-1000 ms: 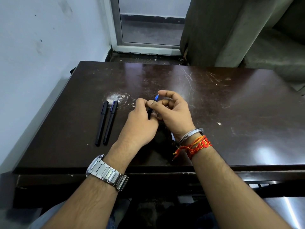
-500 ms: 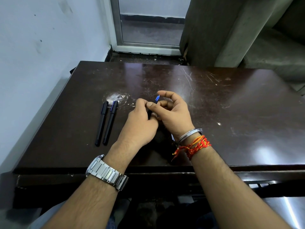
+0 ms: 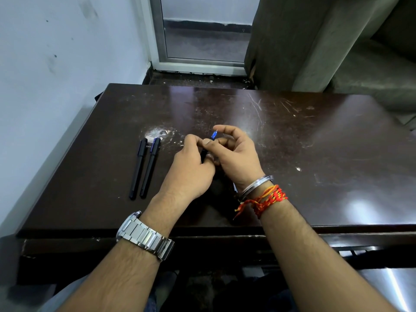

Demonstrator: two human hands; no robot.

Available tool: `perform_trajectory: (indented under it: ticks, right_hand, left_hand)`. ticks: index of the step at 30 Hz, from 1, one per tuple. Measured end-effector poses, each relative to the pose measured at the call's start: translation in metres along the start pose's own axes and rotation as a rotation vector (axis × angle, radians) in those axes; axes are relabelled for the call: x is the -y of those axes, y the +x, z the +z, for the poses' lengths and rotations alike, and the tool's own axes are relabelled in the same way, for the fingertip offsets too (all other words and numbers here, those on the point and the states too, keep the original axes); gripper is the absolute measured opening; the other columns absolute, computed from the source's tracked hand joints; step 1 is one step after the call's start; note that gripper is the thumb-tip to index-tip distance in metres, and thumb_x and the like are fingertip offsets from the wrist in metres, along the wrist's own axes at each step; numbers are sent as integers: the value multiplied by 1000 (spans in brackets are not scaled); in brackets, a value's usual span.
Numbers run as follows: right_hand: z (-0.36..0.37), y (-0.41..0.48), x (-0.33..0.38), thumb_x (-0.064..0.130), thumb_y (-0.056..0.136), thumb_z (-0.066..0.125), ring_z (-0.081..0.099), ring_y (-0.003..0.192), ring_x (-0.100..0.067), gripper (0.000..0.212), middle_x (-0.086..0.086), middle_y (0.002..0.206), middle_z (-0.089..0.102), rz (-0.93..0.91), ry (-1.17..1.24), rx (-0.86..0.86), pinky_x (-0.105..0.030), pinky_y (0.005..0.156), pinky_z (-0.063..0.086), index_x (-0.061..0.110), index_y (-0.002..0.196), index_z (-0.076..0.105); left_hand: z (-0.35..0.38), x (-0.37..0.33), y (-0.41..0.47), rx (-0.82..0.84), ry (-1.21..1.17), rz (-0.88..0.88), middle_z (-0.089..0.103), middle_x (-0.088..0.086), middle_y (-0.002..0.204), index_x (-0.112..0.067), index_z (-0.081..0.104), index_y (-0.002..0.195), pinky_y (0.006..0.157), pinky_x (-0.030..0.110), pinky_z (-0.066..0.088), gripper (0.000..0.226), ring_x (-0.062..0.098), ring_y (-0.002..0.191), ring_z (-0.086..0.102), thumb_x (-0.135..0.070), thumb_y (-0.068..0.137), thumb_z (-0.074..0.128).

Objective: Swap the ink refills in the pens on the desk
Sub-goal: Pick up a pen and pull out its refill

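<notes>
Fingers of left hand (image 3: 189, 174) and right hand (image 3: 238, 158) pinch a black pen (image 3: 213, 136) (blue tip exposed).

a plain black pen (image 3: 138, 168) and a blue-banded black pen (image 3: 150, 167) lie side by side, caps pointing away, on the left of the desk (image 3: 315, 143). a third pen (image 3: 213, 137), blue tip tilted up, sits pinched between the left hand (image 3: 189, 170) and the right hand (image 3: 236, 156).

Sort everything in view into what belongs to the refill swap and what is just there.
Job: blue-tipped black pen, gripped by left hand and right hand; plain black pen and blue-banded black pen, side by side on the dark brown desk.
Not the job: steel wristwatch; steel bangle; red-orange wrist threads; white scuff.
</notes>
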State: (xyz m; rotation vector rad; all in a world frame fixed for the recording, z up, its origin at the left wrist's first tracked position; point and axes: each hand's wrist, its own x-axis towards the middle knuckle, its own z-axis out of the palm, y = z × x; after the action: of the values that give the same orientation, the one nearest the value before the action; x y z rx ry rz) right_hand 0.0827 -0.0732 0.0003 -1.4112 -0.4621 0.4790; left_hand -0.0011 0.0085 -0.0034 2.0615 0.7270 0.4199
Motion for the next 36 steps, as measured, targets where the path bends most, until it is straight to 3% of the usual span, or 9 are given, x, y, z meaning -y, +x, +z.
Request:
perform_trajectory:
  ticks: [5, 10, 14, 17, 22, 26, 29, 34, 36]
  right_hand:
    - [1, -1, 0, 12, 79, 77, 57, 63, -14, 33, 1, 72, 61, 11, 10, 13, -30, 64, 48, 17, 107, 60]
    - [0, -1, 0, 12, 79, 77, 56, 57, -8, 36, 4, 65, 62, -8, -10, 25, -24, 58, 48, 15, 111, 59]
    - [1, -2, 1, 13, 79, 77, 58, 56, -8, 35, 1, 72, 65, 15, 41, 25, -24, 54, 48, 16, 109, 60]
    - [1, -1, 0, 13, 79, 77, 58, 56, -7, 35, 6, 65, 64, -2, 2, 21, -24, 56, 49, 16, 109, 60]
    - [1, -2, 0, 15, 78, 78, 58, 58, -9, 34, 4, 68, 63, 8, 32, 17, -24, 55, 48, 18, 107, 60]
    - [1, -2, 1, 14, 78, 79, 56, 57, -9, 36, 5, 64, 60, -15, -14, 10, -24, 57, 48, 16, 109, 59]
    - [2, -2, 2, 15, 78, 79, 55, 60, -12, 38, 0, 69, 60, -4, 6, 4, -26, 58, 47, 16, 110, 59]
    - [1, -3, 2, 10, 79, 78, 55, 54, -5, 38, 5, 65, 58, -11, -3, 18, -20, 55, 46, 14, 112, 59]
    - [2, -3, 1, 13, 78, 79, 53, 55, -8, 39, 4, 64, 56, -11, 0, 16, -20, 53, 46, 14, 111, 59]
  left_hand:
    - [0, -1, -1, 22, -18, -9, 62, -7, 82, -32, 43, 103, 48, 20, 35, 16, 4, 67, 59, -26, 92, 54]
    - [-1, -1, -1, 3, -20, -1, 61, -8, 78, -29, 45, 102, 42, 13, 34, 15, 2, 63, 55, -25, 92, 54]
    - [0, -2, -1, 10, -28, -2, 63, -9, 89, -29, 44, 104, 52, 19, 36, 16, 0, 74, 57, -25, 93, 55]
    - [-1, -2, -2, 12, -21, -2, 63, -8, 83, -30, 44, 102, 46, 15, 34, 15, 2, 67, 57, -25, 92, 54]
    - [-1, -3, -2, 13, -22, 0, 63, -7, 88, -28, 44, 106, 53, 24, 39, 18, 6, 75, 60, -25, 92, 54]
    - [-1, -2, -2, 3, -14, -1, 61, -7, 79, -29, 44, 102, 43, 15, 33, 15, 4, 63, 56, -26, 92, 55]
    - [0, -2, -2, 9, -22, 1, 62, -7, 83, -29, 44, 103, 49, 21, 35, 16, 4, 68, 58, -25, 92, 55]
    - [-1, -2, -3, 2, -29, 11, 62, -7, 79, -28, 45, 100, 42, 10, 36, 14, 3, 63, 56, -22, 91, 54]
    - [-1, -3, -3, 9, -30, 12, 63, -7, 82, -28, 44, 100, 44, 13, 36, 14, 2, 66, 57, -23, 91, 54]
